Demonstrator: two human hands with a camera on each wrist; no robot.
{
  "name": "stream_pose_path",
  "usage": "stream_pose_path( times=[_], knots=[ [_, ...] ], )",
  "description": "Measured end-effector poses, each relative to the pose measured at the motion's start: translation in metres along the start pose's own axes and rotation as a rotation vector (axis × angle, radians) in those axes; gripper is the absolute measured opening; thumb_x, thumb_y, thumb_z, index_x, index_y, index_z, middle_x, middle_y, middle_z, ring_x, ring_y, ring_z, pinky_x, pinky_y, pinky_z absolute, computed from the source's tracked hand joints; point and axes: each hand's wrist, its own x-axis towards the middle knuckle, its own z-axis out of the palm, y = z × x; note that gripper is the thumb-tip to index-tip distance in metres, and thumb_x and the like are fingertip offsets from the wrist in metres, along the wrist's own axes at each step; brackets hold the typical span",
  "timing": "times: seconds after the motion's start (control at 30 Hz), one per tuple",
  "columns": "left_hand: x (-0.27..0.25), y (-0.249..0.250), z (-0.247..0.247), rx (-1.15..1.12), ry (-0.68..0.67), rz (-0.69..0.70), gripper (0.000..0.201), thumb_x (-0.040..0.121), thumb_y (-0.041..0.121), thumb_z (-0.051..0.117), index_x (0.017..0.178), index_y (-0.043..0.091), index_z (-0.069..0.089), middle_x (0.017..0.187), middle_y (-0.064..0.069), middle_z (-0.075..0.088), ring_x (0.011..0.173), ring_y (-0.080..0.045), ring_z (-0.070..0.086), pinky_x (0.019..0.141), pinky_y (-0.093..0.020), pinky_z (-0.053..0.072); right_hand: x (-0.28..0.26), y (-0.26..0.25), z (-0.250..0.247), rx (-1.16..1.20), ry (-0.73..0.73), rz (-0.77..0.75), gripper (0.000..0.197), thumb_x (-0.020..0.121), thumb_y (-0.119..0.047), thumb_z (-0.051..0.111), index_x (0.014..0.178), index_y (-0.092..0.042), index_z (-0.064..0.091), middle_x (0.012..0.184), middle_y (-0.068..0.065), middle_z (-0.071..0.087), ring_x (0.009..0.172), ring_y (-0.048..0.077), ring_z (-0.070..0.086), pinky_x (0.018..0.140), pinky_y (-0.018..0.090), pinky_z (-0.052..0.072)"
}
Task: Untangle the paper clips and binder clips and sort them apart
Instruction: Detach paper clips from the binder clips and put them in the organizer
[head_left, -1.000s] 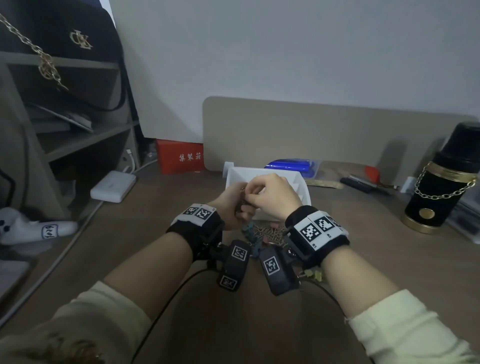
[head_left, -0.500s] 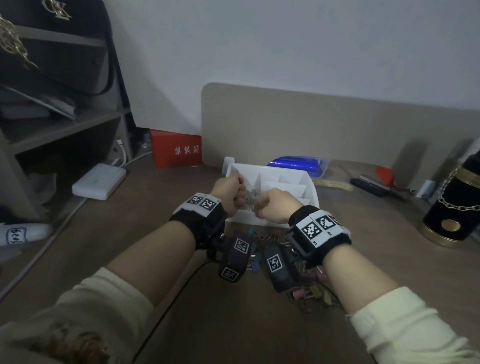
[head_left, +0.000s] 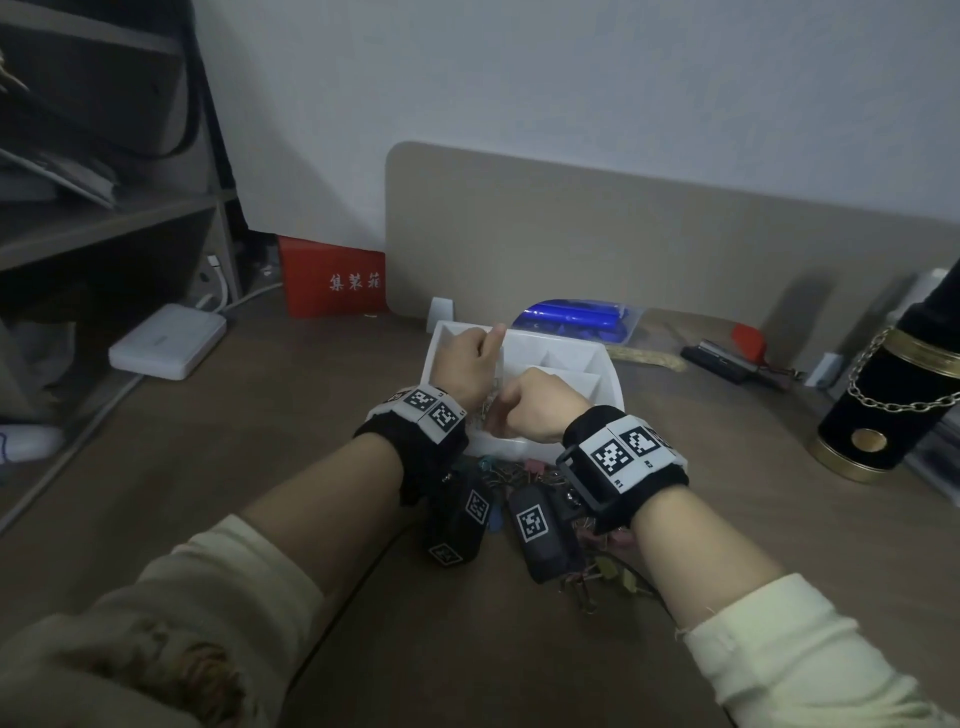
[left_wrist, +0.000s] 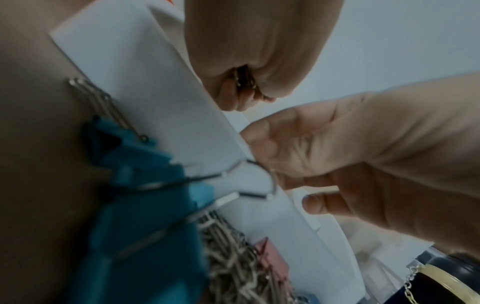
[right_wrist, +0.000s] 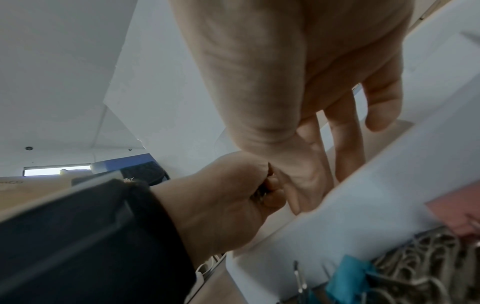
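A white divided tray (head_left: 587, 364) stands on the brown desk. My left hand (head_left: 470, 358) hovers over its far-left compartment, fingers curled into a fist round a few small metal paper clips (left_wrist: 244, 79). My right hand (head_left: 530, 415) hangs over the tray's near edge, fingers relaxed and holding nothing, as the right wrist view shows (right_wrist: 337, 144). A tangled pile of paper clips (left_wrist: 233, 263) lies on the desk against the tray's front wall. With it are a teal binder clip (left_wrist: 145, 216) and a pink one (left_wrist: 270, 261), mostly hidden under my wrists in the head view.
More binder clips (head_left: 597, 571) lie under my right forearm. A black bottle with a gold chain (head_left: 893, 400) stands at the right. Behind the tray are a blue bag (head_left: 576, 317) and a red box (head_left: 332, 280). A white adapter (head_left: 166, 340) and shelves (head_left: 104, 223) are on the left.
The hands, pressed together over the clips before, have come apart. My left hand has moved forward over the tray with clips; my right hand has let go and dropped lower.
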Motion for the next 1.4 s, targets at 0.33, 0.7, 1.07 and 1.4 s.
stream_pose_path(
  times=[0.33,0.7,1.07,1.4],
  knots=[
    [-0.001,0.0,0.0,-0.073,-0.234,-0.272,0.053,0.102,0.037,0.023,0.122,-0.002,0.055,0.127,-0.022,0.054,0.119,-0.035,0.049,0.105,-0.04,0.038,-0.002,0.004,0.0,-0.032,0.017,0.02,0.02,0.08,-0.005,0.064,0.083,-0.02,0.077,0.098,0.0,0.073,0.099,0.019,0.063,0.094,0.035,0.05],
    [-0.02,0.016,-0.02,-0.406,-0.232,-0.325,0.044,0.105,0.023,0.02,0.143,0.005,0.035,0.146,-0.012,0.04,0.135,-0.022,0.035,0.102,-0.026,0.026,-0.014,0.012,-0.002,-0.105,0.152,0.039,0.023,0.085,-0.014,0.055,0.069,-0.024,0.069,0.091,0.0,0.071,0.089,0.024,0.065,0.084,0.036,0.054],
    [-0.053,0.021,-0.054,-0.744,-0.07,-0.355,0.035,0.101,0.014,0.034,0.134,0.005,0.042,0.123,-0.015,0.057,0.116,-0.025,0.055,0.092,-0.028,0.042,-0.058,-0.007,0.0,-0.024,-0.021,-0.088,0.018,0.091,-0.012,0.057,0.102,-0.016,0.071,0.102,0.001,0.068,0.086,0.015,0.063,0.078,0.021,0.049],
    [-0.082,0.016,-0.066,-0.867,-0.042,-0.513,0.035,0.099,0.015,0.036,0.131,0.004,0.045,0.083,-0.008,0.061,0.078,-0.018,0.059,0.081,-0.026,0.047,-0.054,-0.002,0.014,-0.134,-0.196,0.073,0.046,0.093,-0.006,0.049,0.139,-0.011,0.046,0.138,0.008,0.053,0.127,0.024,0.049,0.11,0.031,0.036]
  ],
)
